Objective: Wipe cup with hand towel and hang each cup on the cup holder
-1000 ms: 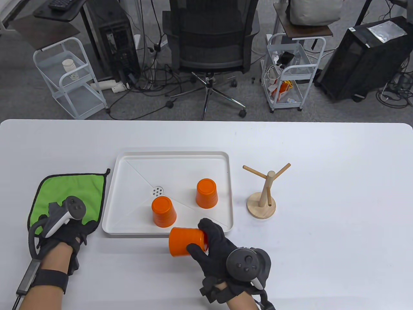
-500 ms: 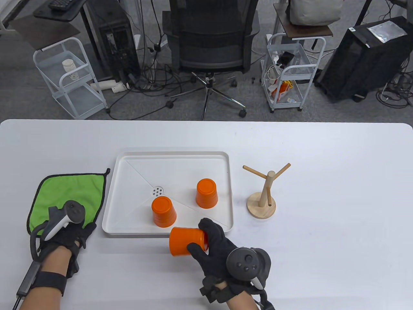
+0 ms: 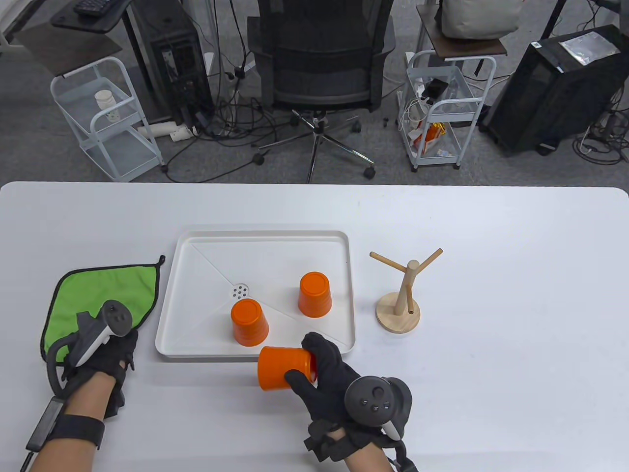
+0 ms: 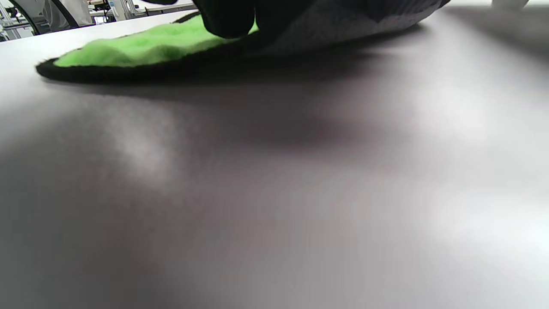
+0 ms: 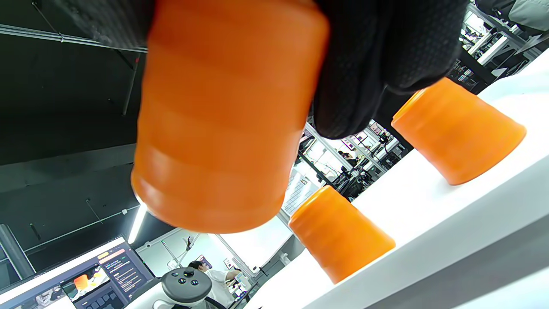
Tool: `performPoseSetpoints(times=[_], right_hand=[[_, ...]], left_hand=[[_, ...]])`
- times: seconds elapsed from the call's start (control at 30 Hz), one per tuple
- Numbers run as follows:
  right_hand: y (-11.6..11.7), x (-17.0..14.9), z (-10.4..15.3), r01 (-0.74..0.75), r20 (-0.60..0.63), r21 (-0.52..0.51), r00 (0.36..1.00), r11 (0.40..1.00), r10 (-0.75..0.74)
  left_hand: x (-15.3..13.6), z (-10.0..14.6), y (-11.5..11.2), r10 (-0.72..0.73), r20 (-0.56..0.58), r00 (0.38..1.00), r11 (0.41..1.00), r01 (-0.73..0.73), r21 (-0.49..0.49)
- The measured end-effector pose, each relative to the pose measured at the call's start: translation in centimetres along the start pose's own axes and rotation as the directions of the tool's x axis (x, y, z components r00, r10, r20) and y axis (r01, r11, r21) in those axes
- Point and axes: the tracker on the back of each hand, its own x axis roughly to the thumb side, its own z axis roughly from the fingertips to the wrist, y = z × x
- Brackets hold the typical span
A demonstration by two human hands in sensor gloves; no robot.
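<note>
My right hand (image 3: 319,366) grips an orange cup (image 3: 282,368) lying on its side just in front of the white tray (image 3: 265,235); in the right wrist view the gloved fingers (image 5: 377,51) wrap round that cup (image 5: 223,116). Two more orange cups (image 3: 249,322) (image 3: 314,294) stand upside down in the tray. A wooden cup holder (image 3: 400,302) with bare pegs stands right of the tray. My left hand (image 3: 110,351) holds the near right corner of the green hand towel (image 3: 93,295), which lies flat on the table; a fingertip (image 4: 227,17) rests on the towel (image 4: 141,45).
The tray has a small drain disc (image 3: 240,292) near its middle. Beyond the table's far edge stand an office chair (image 3: 319,64), two white wire carts (image 3: 110,118) (image 3: 442,113) and computer towers on the floor.
My left hand has slid toward the table's near edge and dragged the towel's near corner with it, so the towel shifted a little. The right hand and its cup have stayed still.
</note>
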Motion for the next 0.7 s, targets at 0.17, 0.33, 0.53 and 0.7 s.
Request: performPoseSetpoints(times=[0.17,0.33,0.53,0.7], right_hand=[[0.0,0.1,0.0,0.011,0.006,-0.005,1.000,1.000,-0.011],[-0.1,0.1,0.0,0.016,0.013,-0.011,1.000,1.000,-0.016],[-0.1,0.1,0.1,0.028,0.023,-0.011,0.999,1.000,-0.028],[-0.1,0.1,0.2,0.040,0.028,-0.007,0.999,0.999,-0.040]], left_hand=[[-0.6,1.8,2.1,0.117,0.096,0.988,0.991,-0.122,0.053],[-1.2,3.8,3.2,0.344,0.184,0.921,0.937,-0.350,-0.001],[-1.7,6.0,3.7,0.611,0.258,0.749,0.792,-0.581,-0.189],[-1.9,7.7,3.9,0.702,0.292,0.650,0.712,-0.654,-0.255]])
